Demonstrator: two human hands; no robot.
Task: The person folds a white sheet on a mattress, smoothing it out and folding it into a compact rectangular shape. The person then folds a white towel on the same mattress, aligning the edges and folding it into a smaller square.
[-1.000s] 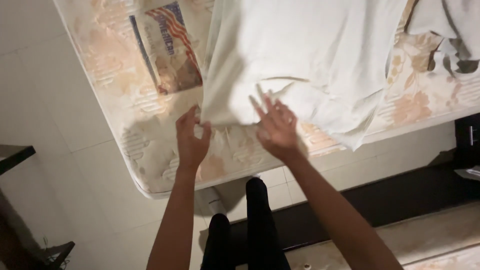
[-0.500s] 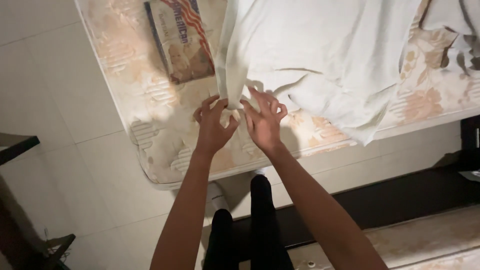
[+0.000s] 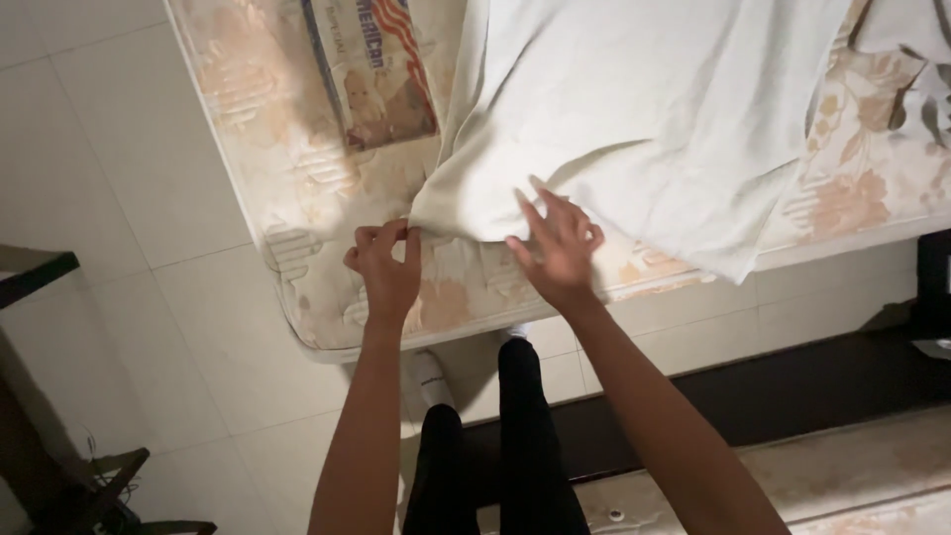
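A pale white sheet (image 3: 644,109) lies spread over a floral quilted mattress (image 3: 297,198). My left hand (image 3: 384,267) pinches the sheet's near corner between thumb and fingers at the mattress's front edge. My right hand (image 3: 557,241) rests with fingers spread on the sheet's lower edge, just to the right. A rectangular printed label (image 3: 371,74) shows on the mattress, left of the sheet.
White tiled floor (image 3: 109,178) lies left of and below the mattress. My legs in black trousers (image 3: 525,436) and a white sock (image 3: 428,376) stand at the mattress edge. Dark furniture (image 3: 30,272) is at the left; a dark strip (image 3: 792,386) runs along the floor on the right.
My hands have moved apart along the sheet's edge. The left hand has taken the corner in a pinch, and the right has spread flat on the cloth.
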